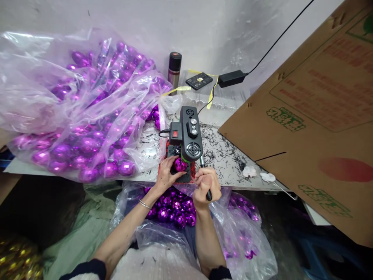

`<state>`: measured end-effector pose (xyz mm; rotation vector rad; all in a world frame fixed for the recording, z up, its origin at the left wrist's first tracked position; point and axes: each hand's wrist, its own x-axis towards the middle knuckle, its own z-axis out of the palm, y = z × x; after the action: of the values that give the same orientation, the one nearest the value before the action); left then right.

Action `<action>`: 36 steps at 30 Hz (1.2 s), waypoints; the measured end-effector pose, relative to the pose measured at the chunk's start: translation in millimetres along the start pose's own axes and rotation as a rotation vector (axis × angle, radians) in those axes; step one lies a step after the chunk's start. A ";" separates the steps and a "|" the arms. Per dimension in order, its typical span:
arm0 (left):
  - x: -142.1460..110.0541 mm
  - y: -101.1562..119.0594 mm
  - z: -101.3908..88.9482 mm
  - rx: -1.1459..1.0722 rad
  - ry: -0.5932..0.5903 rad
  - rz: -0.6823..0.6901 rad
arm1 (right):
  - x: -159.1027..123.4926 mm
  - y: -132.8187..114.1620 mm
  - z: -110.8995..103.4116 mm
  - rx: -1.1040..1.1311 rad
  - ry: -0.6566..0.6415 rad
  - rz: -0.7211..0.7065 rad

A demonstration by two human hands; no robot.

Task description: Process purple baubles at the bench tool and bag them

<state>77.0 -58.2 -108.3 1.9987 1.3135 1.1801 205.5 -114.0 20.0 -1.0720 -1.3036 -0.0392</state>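
Observation:
A shiny purple faceted ball (180, 165) sits under the head of a small black bench press machine (191, 132). The fingers of my left hand (166, 175) are curled round the ball from the left and front. My right hand (208, 184) is closed round the black-tipped lever handle (209, 195) at the machine's right side. On the machine's left is a box with a red switch (175, 134). In my lap lies an open clear plastic bag (128, 198) full of purple faceted balls (175, 208).
A large clear bag (37, 93) of purple balls covers the table's left. Behind the machine stand a dark flask (174, 70), a black control pad (199, 81) and a power adapter (232, 78). A cardboard box (314, 128) leans in from the right. Black scraps litter the white table (215, 171).

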 end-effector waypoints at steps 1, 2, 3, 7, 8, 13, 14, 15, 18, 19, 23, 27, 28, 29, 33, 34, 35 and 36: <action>0.6 -0.2 0.0 -0.006 -0.009 -0.012 | -0.9 0.5 -0.2 0.002 0.001 0.003; 0.9 -0.3 -0.1 -0.011 -0.016 -0.022 | -1.9 1.3 -0.4 0.002 0.002 0.004; 1.0 -0.3 -0.3 -0.014 -0.021 -0.030 | -3.2 2.4 -0.5 0.001 0.003 0.004; 0.1 0.4 -0.5 -0.022 -0.024 -0.036 | -11.5 10.4 1.6 0.001 0.014 -0.015; -0.1 0.6 -0.3 -0.024 -0.023 -0.032 | -14.2 13.1 3.0 0.007 0.024 -0.024; -1.6 0.9 1.3 -0.035 -0.004 -0.005 | -28.0 25.5 10.3 0.063 0.079 -0.035; -1.8 0.8 1.6 -0.035 0.002 0.003 | -30.0 27.2 11.3 0.075 0.081 -0.024; -2.1 0.8 1.8 -0.033 0.008 0.010 | -31.7 28.5 11.9 0.084 0.081 -0.018; -2.4 0.7 1.8 -0.018 0.005 0.009 | -34.1 30.4 12.3 0.091 0.080 -0.014; -2.4 0.8 1.6 -0.011 -0.002 0.000 | -33.9 30.4 12.0 0.087 0.082 -0.016; -1.8 1.4 0.5 -0.011 -0.026 -0.021 | -29.0 27.2 9.1 0.058 0.074 -0.023; -1.3 1.8 0.4 -0.025 -0.024 -0.016 | -23.1 22.8 5.9 0.032 0.055 -0.049; -1.3 1.9 0.5 -0.023 -0.025 -0.022 | -22.5 22.0 5.7 0.030 0.056 -0.044; -1.3 1.9 0.7 -0.020 -0.028 -0.028 | -22.3 21.5 5.7 0.030 0.058 -0.038; -1.5 1.5 1.4 -0.020 -0.030 -0.021 | -25.8 23.1 8.2 0.047 0.070 -0.026; -1.6 1.4 1.4 -0.021 -0.025 -0.012 | -27.2 24.4 9.3 0.055 0.073 -0.024; -1.7 1.3 1.4 -0.022 -0.020 -0.004 | -28.8 25.9 10.5 0.067 0.078 -0.021; -1.9 1.3 1.4 -0.021 -0.016 0.002 | -30.5 27.6 11.7 0.082 0.087 -0.020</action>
<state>78.5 -60.3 -108.9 1.9904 1.2864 1.1717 202.4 -107.2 -22.1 -0.9770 -1.2276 -0.0458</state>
